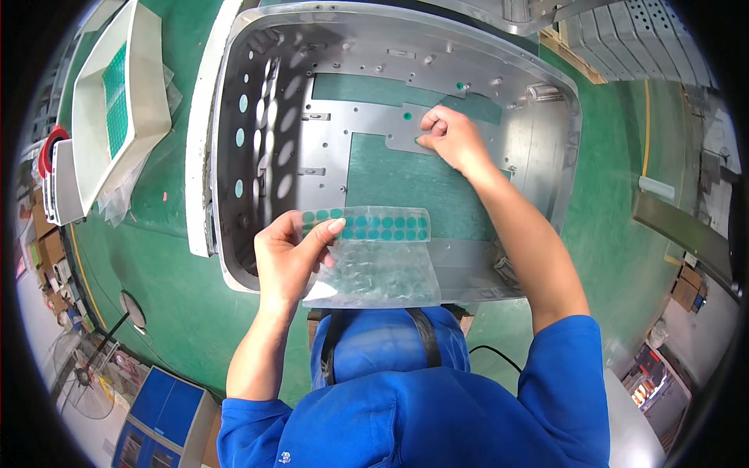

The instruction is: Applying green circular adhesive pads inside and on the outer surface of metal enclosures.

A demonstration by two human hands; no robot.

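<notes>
Toward the near side of a grey metal, round-cornered rectangular tub (540,136), your clear plastic sheet of round green stickers (382,223) lies nearer and to the left of your right hand (456,143).

Your left hand (282,253) pinches the sheet at its left end, thumb on top, and is the closer hand to it; the sticker rows run left to right, with a bare clear part spreading toward you. Your right hand reaches farther, over the tub's silver metal floor, its thumb tip at a small round green dot (418,141); whether thumb and forefinger grip that dot or merely touch it, I cannot tell. A second round green dot (407,116) sits just farther and slightly left.
</notes>
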